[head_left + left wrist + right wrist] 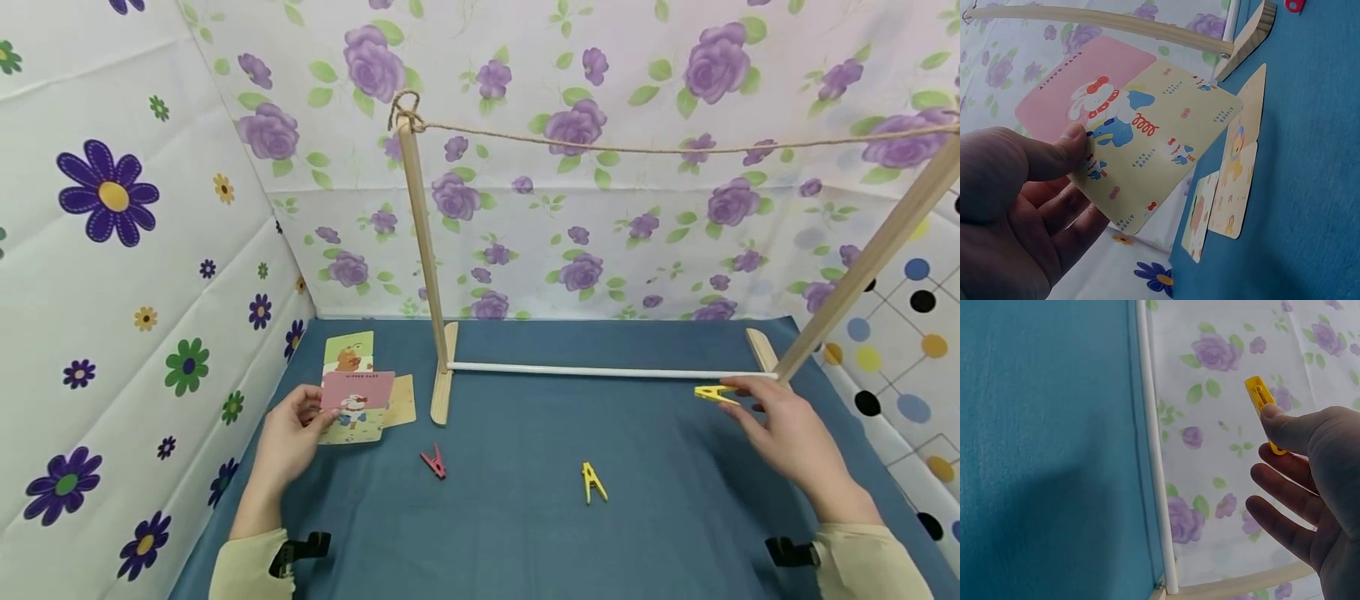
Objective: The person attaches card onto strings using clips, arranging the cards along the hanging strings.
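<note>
My left hand (291, 433) pinches a pink and pale yellow card (1141, 134) with a rabbit on it, thumb on its printed face. Beneath it on the table lie a green-topped card (349, 350) and a tan card (402, 402) with an animal figure. At the right, my right hand (787, 433) pinches a yellow clothespin (1260, 394) between thumb and index finger, the other fingers spread. That clothespin is held above the table near the frame's right foot. A red clothespin (434, 461) and a second yellow clothespin (592, 482) lie on the table.
A wooden frame stands at the back, with a left post (424, 242), a right post (870, 258) and a white bottom rod (600, 371). Twine (630, 150) stretches between the post tops. Flowered cloth (525, 250) hangs behind the blue tabletop (510, 533).
</note>
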A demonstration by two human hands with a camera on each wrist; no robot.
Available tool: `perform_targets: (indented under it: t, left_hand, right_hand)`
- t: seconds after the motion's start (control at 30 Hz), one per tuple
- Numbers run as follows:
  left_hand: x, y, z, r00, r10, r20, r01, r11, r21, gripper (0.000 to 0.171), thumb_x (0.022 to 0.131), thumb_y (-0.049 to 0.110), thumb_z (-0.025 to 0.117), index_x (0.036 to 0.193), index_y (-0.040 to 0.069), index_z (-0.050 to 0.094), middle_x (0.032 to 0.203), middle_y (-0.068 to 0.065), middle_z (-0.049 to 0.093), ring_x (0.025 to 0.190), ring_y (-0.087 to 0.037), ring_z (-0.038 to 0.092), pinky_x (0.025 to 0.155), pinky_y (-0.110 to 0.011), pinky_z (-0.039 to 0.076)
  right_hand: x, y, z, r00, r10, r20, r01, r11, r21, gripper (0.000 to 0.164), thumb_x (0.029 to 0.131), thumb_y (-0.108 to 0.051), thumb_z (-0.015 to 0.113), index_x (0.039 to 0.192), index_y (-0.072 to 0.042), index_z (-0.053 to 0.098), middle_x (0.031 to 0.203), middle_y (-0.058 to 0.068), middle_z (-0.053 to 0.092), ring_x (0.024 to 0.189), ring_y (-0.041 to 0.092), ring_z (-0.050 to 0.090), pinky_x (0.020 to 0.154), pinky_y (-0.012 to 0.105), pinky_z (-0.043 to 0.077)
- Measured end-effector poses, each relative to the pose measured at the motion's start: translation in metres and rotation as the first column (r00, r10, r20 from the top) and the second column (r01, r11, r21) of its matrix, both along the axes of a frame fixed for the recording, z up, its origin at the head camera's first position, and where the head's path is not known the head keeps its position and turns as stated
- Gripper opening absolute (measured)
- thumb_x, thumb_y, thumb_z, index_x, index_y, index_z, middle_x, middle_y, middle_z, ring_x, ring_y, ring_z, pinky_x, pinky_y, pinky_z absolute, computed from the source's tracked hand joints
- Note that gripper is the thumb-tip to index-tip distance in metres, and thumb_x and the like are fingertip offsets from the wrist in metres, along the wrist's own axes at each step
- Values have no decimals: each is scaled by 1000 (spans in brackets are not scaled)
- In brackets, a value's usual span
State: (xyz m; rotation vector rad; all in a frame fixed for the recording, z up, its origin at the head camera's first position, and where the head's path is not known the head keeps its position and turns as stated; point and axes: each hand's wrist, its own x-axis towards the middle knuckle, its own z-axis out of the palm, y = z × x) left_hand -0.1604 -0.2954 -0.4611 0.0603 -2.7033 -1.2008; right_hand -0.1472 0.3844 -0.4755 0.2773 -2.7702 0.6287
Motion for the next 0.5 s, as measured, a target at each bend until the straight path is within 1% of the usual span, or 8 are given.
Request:
perform_targets:
  t: [0.13,0.3,0.4,0.5]
  left_hand:
    - [-1,3,-3,1000,0,3,0,1000,16,17,105,13,72,119,5,66,107,-13,75,90,-25,66,72,-23,53]
    - [-3,8,-7,1000,-5,-23,6,999,41,17,103,10,73,118,5,67,105,-12,76,88,-23,66,71,-22,53]
    - [-3,11,-8,999,-17,-31,19,999,46,17,103,10,74,117,5,67,103,-11,76,87,-22,66,70,-23,53]
    - [-5,14,-7,999,-25,-32,27,998,61,16,103,10,74,117,5,67,101,-12,76,85,-22,65,69,-23,52]
  right_hand:
    - [0,-2,2,1000,7,-23,-7,1000,-3,42,100,-22,80,138,-10,69,124,21,68,101,43,69,77,65,54]
    - [0,-4,5,999,13,-51,-14,1000,-9,42,98,-24,82,136,-11,70,120,20,70,99,42,69,76,65,53]
    - [1,-6,6,998,9,-60,-10,1000,-13,42,98,-25,82,136,-11,71,119,19,71,99,42,69,75,65,53]
    - [1,-8,8,997,10,-76,-11,1000,-13,42,97,-25,83,135,-11,72,122,19,70,99,42,70,74,65,54]
